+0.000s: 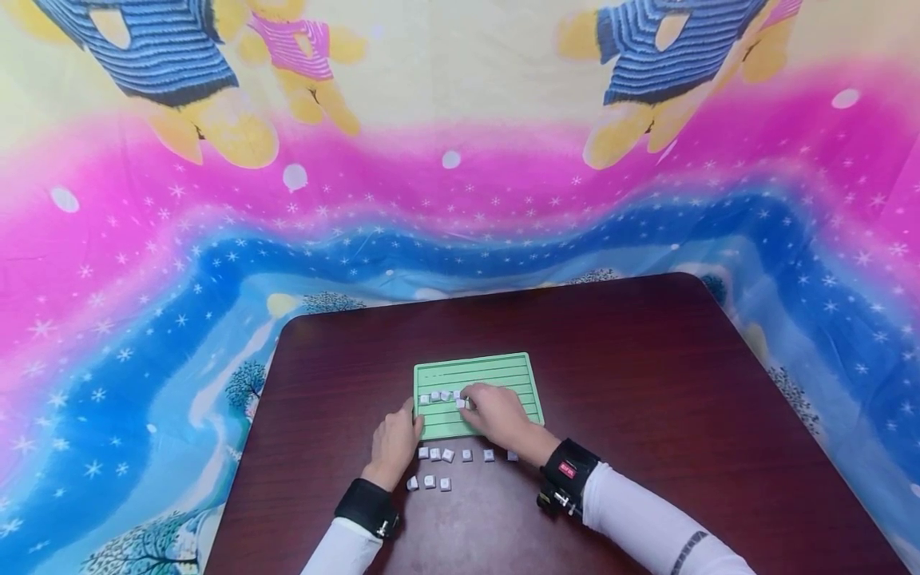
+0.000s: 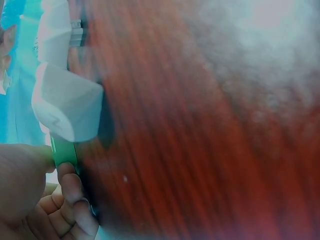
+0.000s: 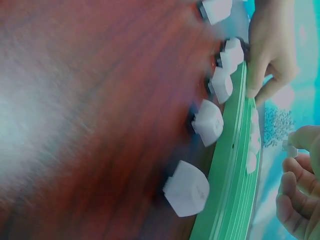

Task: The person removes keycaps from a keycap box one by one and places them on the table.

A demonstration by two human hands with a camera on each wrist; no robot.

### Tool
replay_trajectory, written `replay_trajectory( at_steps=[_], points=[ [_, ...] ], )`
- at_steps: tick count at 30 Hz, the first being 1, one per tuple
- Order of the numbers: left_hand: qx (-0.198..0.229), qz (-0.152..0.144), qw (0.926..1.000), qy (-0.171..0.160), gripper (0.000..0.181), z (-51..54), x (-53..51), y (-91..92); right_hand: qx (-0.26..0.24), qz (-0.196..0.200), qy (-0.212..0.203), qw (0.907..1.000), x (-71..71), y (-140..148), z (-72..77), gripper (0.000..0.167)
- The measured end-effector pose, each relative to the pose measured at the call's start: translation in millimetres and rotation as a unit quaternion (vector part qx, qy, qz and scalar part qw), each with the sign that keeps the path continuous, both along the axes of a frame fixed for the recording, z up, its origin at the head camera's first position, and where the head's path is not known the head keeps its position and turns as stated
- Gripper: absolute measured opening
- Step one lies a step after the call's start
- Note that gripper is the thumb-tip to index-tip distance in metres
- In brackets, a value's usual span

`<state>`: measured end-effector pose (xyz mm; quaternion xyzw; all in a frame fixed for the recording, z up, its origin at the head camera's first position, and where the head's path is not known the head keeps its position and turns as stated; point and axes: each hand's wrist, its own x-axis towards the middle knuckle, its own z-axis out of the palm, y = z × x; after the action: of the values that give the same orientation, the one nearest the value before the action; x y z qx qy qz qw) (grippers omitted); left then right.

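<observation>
A green grooved board (image 1: 496, 370) lies on the table. My left hand (image 1: 393, 441) grips its left edge, thumb on top and fingers curled beneath in the left wrist view. Over the board, my right hand (image 1: 501, 415) pinches a small white keycap (image 3: 289, 148) between thumb and fingertips. A short row of white keycaps (image 1: 434, 396) sits on the board's left half, close to my right fingertips. In the left wrist view, a keycap (image 2: 70, 107) with a letter like N appears large beside the board. The held keycap's marking is hidden.
Between the board and the front of the dark wooden table (image 1: 625, 351) stand more loose keycaps (image 1: 467, 455) in a spaced row. A shorter group of 3 keycaps (image 1: 430, 481) lies nearer, beside my left wrist. A patterned cloth (image 1: 446, 216) hangs behind the table.
</observation>
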<state>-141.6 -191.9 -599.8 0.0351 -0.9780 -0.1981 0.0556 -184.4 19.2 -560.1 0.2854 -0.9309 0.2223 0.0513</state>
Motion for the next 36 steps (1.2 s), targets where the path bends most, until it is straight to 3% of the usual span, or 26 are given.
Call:
replay_trajectory(
  at_steps=[19,26,36],
  points=[
    [0.001,0.002,1.0000,0.004,0.038,-2.4,-0.4,0.2,-0.013,0.019,0.010,0.9997,27.0,11,-1.6,0.015],
    [0.006,0.003,1.0000,-0.003,0.038,-1.6,-0.3,0.2,0.000,0.039,0.020,0.9990,38.5,15,-2.5,0.015],
    [0.002,0.007,0.9999,-0.015,0.039,0.7,-0.5,0.2,0.000,0.076,-0.001,0.9971,57.8,11,-5.4,0.016]
  ],
)
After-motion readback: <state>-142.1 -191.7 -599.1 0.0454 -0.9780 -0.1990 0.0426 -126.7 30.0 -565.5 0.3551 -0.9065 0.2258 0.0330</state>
